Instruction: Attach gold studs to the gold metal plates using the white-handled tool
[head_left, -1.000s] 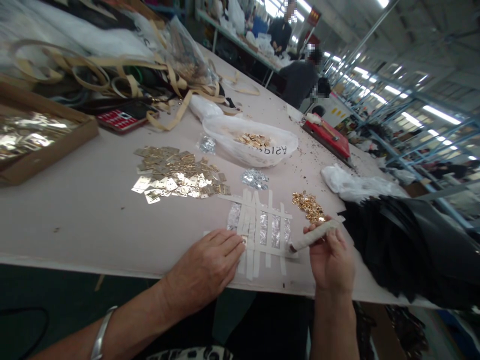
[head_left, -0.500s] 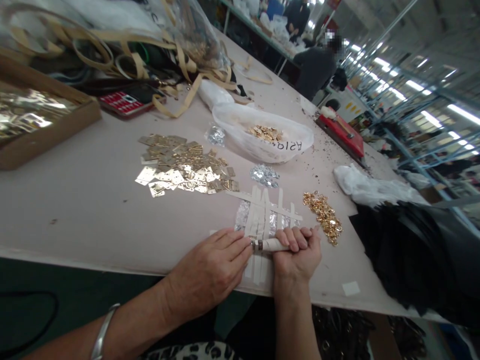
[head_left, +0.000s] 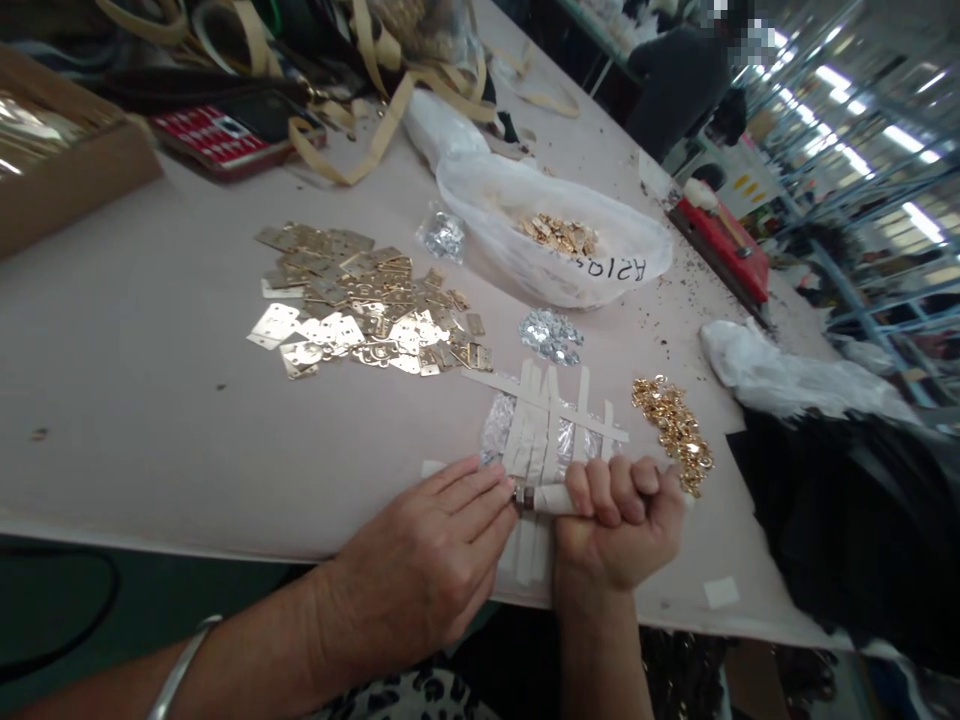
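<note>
My right hand (head_left: 619, 515) is closed around a hand tool with a white-wrapped handle (head_left: 553, 499), lying level and pointing left. At its dark metal collar, the fingers of my left hand (head_left: 439, 545) are pressed together and cover the tool's tip. Whatever those fingers hold is hidden. Beneath the hands, whitish strips of tape (head_left: 531, 425) cross over a clear plastic sheet (head_left: 496, 425) on the table (head_left: 187, 440). Flat gold metal plates (head_left: 375, 310) lie in a pile beyond my left hand. Small gold fittings (head_left: 675, 430) are heaped beyond my right hand.
Silver discs (head_left: 551, 335) lie behind the tape. Farther back are a white bag of gold pieces (head_left: 555, 285), a small clear packet (head_left: 442, 232) and a red tray (head_left: 727, 255). Left is a cardboard box (head_left: 82, 180); right, black material (head_left: 832, 530). A person (head_left: 679, 85) is beyond the table.
The camera view has shifted, so the table things sit differently in the picture. My right fist has turned slightly on the handle; my left fingers stay at the tool's tip.
</note>
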